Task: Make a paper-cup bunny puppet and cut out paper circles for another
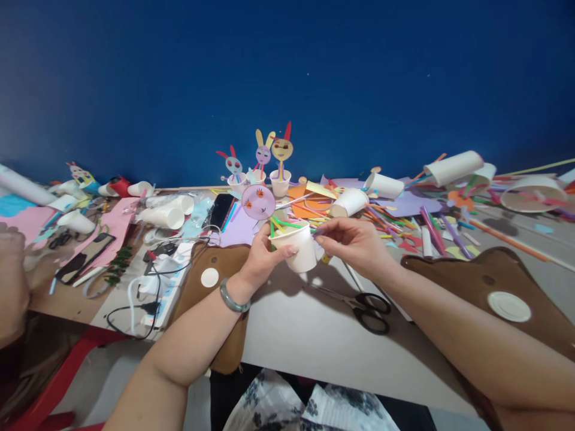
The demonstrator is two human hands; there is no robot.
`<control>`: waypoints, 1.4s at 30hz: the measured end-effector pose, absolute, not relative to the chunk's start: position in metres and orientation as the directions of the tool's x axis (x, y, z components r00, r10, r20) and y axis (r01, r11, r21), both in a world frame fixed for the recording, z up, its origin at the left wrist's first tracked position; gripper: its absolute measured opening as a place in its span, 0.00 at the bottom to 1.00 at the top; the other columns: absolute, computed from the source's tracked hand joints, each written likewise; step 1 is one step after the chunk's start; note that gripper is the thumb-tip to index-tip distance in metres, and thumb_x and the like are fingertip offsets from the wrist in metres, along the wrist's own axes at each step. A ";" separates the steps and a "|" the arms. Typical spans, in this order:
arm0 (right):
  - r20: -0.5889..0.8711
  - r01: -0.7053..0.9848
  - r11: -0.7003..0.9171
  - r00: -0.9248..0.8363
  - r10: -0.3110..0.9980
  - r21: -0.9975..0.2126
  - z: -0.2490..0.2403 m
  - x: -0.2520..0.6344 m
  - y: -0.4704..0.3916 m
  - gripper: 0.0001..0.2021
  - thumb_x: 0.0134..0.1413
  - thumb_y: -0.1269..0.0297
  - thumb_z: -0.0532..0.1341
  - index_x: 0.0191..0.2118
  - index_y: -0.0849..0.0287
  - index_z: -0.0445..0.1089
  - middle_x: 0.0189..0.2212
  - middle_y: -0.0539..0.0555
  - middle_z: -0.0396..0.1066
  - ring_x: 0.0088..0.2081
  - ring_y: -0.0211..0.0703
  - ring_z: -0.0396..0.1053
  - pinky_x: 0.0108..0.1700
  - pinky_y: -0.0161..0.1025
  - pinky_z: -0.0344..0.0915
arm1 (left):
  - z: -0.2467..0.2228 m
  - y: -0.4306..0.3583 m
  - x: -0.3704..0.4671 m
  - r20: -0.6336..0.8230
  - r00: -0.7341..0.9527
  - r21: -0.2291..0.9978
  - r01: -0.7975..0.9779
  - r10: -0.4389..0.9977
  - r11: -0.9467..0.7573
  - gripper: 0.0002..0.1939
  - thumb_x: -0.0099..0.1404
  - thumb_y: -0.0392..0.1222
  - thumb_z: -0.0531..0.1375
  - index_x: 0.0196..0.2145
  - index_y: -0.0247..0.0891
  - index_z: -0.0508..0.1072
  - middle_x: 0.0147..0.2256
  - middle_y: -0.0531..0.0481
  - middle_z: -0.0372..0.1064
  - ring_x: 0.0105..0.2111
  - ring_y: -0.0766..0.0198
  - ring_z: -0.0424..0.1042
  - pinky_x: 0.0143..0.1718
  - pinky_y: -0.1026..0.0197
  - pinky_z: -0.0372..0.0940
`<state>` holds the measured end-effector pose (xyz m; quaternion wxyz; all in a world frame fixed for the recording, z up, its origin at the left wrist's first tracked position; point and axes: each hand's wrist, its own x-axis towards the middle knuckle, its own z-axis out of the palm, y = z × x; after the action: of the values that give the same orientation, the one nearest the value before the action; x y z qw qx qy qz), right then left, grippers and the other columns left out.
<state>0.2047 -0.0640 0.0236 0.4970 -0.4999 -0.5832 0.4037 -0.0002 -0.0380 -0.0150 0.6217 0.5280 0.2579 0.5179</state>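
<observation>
- Clock directions are read about the white, tapered paper cup, with 12 o'clock set toward the plain blue wall.
- The cup is held above the pale, flat tabletop, between the two hands; its long axis is tilted, the mouth turned toward 11 o'clock and the base toward 5 o'clock.
- By the bare left hand, at 9 o'clock, the cup is gripped: the thumb is pressed along the near wall, while the other fingers are partly hidden behind it.
- By the bare right hand, at 3 o'clock, the wall is met just below the rim; thumb and forefinger are brought close together, but whether anything thin is pinched between them cannot be told.
- From the right fingertips, the cup is found at 9 o'clock, touching or nearly so; the left hand is thus the more firmly engaged.
- Slender green and yellow straws are seen at the mouth, directed chiefly toward 10 o'clock.
- A round, lilac paper disc with a drawn face is shown at 11 o'clock, near those straws; its attachment cannot be made out.
- Black-handled metal scissors are laid on the tabletop at 4 o'clock, apart from both hands.
</observation>
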 end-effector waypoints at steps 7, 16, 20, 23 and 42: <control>0.125 0.125 0.127 -0.026 0.992 -0.984 0.031 0.202 -0.065 0.21 0.43 0.45 0.76 0.32 0.59 0.77 0.20 0.50 0.72 0.21 0.37 0.67 0.23 0.36 0.70 | -0.015 -0.038 -0.001 0.235 0.355 0.931 -0.350 0.905 -0.105 0.33 0.54 0.52 0.76 0.53 0.39 0.73 0.54 0.41 0.76 0.53 0.50 0.75 0.56 0.50 0.70; 0.129 0.162 0.135 -0.044 0.991 -0.978 0.027 0.205 -0.063 0.22 0.47 0.43 0.74 0.32 0.59 0.76 0.19 0.49 0.70 0.20 0.35 0.65 0.22 0.34 0.64 | -0.016 -0.038 -0.001 0.240 0.364 0.943 -0.308 0.900 -0.127 0.35 0.53 0.49 0.77 0.55 0.39 0.71 0.56 0.40 0.75 0.55 0.50 0.75 0.58 0.51 0.70; 0.147 0.222 0.157 -0.062 0.987 -0.962 0.020 0.207 -0.063 0.20 0.54 0.45 0.70 0.32 0.58 0.72 0.20 0.49 0.69 0.19 0.35 0.64 0.21 0.34 0.62 | -0.019 -0.039 -0.001 0.236 0.384 0.948 -0.292 0.893 -0.125 0.36 0.54 0.50 0.76 0.56 0.38 0.69 0.57 0.39 0.74 0.56 0.49 0.75 0.58 0.49 0.70; 0.185 0.294 0.198 -0.072 0.980 -0.935 0.017 0.208 -0.065 0.18 0.58 0.46 0.67 0.34 0.58 0.71 0.21 0.49 0.69 0.20 0.36 0.65 0.22 0.35 0.64 | -0.020 -0.039 0.000 0.237 0.388 0.948 -0.294 0.891 -0.124 0.36 0.54 0.50 0.76 0.57 0.39 0.69 0.57 0.39 0.75 0.56 0.49 0.75 0.58 0.49 0.70; 0.061 0.048 0.064 -0.070 0.996 -0.997 0.021 0.208 -0.058 0.25 0.42 0.46 0.77 0.41 0.61 0.80 0.24 0.51 0.75 0.23 0.38 0.70 0.24 0.37 0.72 | -0.017 -0.037 0.001 0.186 0.323 0.931 -0.359 0.928 -0.061 0.34 0.53 0.52 0.76 0.53 0.38 0.73 0.54 0.41 0.76 0.52 0.52 0.76 0.53 0.54 0.71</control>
<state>0.2079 -0.0580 0.0213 0.4852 -0.4791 -0.5448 0.4881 0.0011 -0.0365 -0.0173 0.6275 0.5174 0.2749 0.5128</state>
